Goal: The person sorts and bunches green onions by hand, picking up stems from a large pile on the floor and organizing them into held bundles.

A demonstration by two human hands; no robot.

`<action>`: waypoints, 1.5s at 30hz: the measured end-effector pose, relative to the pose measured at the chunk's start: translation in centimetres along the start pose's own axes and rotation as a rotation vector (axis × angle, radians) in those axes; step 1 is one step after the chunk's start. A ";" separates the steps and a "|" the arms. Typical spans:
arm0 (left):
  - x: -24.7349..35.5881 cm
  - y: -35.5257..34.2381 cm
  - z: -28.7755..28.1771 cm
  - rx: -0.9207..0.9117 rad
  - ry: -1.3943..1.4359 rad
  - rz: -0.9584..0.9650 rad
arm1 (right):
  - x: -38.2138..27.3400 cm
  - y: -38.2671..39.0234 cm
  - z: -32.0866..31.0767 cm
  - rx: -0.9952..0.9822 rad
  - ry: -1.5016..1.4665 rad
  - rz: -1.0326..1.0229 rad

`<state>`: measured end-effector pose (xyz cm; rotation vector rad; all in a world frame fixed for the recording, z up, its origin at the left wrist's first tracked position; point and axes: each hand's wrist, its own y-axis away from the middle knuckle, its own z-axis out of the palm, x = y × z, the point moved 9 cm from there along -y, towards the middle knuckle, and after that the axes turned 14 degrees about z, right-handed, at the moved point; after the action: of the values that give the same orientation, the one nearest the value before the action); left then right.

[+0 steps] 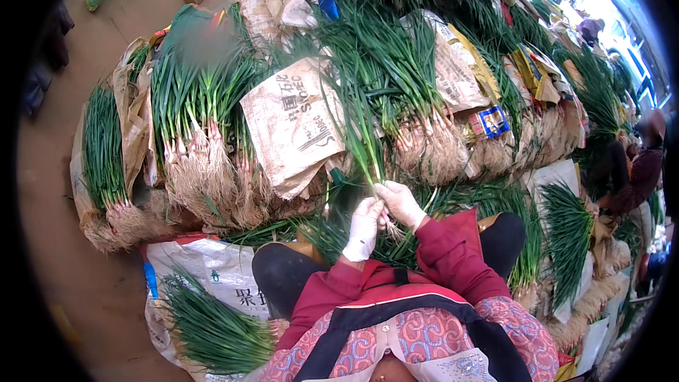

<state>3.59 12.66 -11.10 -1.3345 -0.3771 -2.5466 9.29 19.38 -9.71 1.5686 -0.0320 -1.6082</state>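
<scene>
A few long spring onions (369, 159) stand up from between my two white-gloved hands, leaves pointing away from me and the rooted ends toward my lap. My left hand (363, 230) is closed round them low down, near the pale bulbs and roots. Just to its right and slightly farther off, my right hand (400, 205) pinches the same stalks. The two hands touch, and the fingertips partly hide the stems. Loose green leaves (329, 239) lie below them, between my knees.
Ahead, big root-forward bundles of spring onions (201, 113) lie in a row with woven sacks (293, 124) among them. Another bunch (219, 329) rests on a white sack (212, 263) at my left. More bunches (569, 233) and a person (640, 177) are at the right.
</scene>
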 end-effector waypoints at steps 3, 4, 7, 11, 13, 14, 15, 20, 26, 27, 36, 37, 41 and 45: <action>0.3 0.3 0.1 -0.011 -0.002 0.015 | -5.3 3.3 -0.5 0.730 1.008 -0.592; 0.8 0.6 0.6 -0.017 -0.006 0.021 | -5.3 2.6 -2.8 0.802 0.871 -0.469; 2.3 1.3 2.3 -0.044 0.059 0.000 | -2.1 -1.4 -11.0 0.680 0.535 -0.320; 1.5 1.6 1.7 -0.103 0.070 -0.014 | -2.8 0.8 -0.6 -0.038 -0.119 0.256; 1.3 1.8 2.3 -0.124 0.027 -0.035 | -2.5 -1.8 -1.2 -0.057 -0.066 0.144; 1.2 1.8 2.5 -0.130 0.005 -0.045 | -2.8 -2.7 -1.6 0.002 0.006 0.043; 1.5 1.9 2.1 -0.053 0.040 -0.066 | -2.7 -2.8 -1.0 0.027 -0.006 0.052; 0.5 1.3 0.4 0.123 0.050 -0.056 | -2.3 -1.4 -0.6 0.119 0.038 0.014; 0.2 1.0 0.2 0.148 0.259 -0.060 | 1.0 -1.4 1.5 -0.109 -0.170 0.273; 0.2 0.8 0.1 0.165 0.314 -0.075 | 1.7 -1.5 1.4 -0.091 -0.181 0.243; 1.4 1.7 2.1 0.027 0.600 -0.150 | 0.1 0.5 1.8 -0.340 -0.392 0.376; 1.3 1.6 2.4 -0.023 0.619 -0.147 | -0.3 0.6 2.0 -0.306 -0.327 0.348; 1.2 1.6 1.8 0.100 0.612 -0.160 | -1.4 0.9 2.6 -0.171 -0.122 0.203; -0.1 1.3 0.8 0.134 0.368 -0.179 | -1.5 -0.6 0.2 0.109 0.104 -0.119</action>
<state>4.70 11.68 -10.57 -0.7934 -0.6006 -2.7802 8.59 20.52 -8.79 1.7655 0.0310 -1.6372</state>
